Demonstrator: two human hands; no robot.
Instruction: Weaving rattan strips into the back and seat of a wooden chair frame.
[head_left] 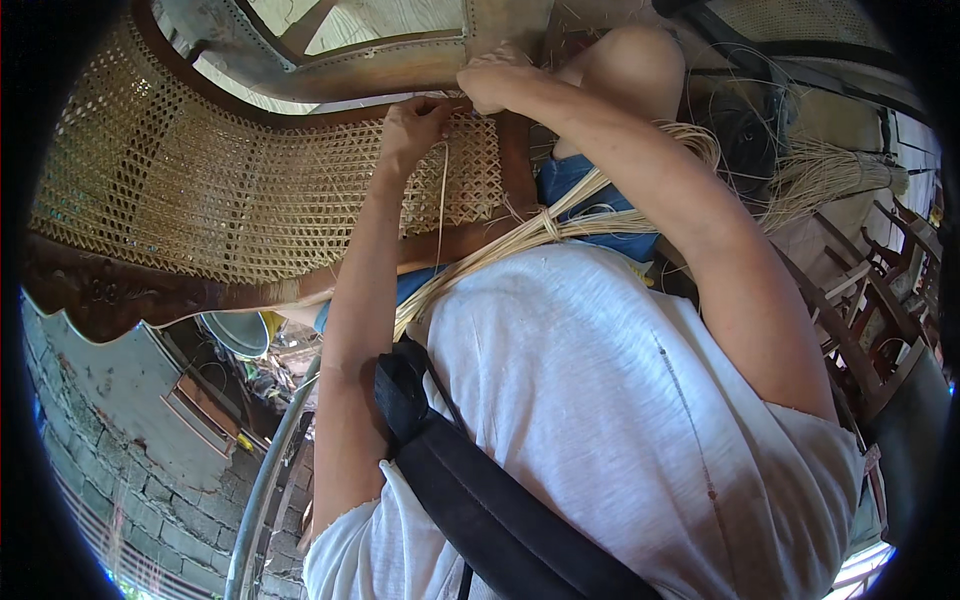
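At the woven cane panel (250, 190), left hand (412, 125) fingers pinch a cane strand (441, 200); right hand (497, 82) curls closed, contents unclear.

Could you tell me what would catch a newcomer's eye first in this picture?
The woven cane panel in its dark wooden frame fills the upper left. Both hands work at its right end: the left hand pinches a thin cane strand that hangs down, and the right hand rests on the frame's top rail. A tied bundle of cane strips lies across the lap below.
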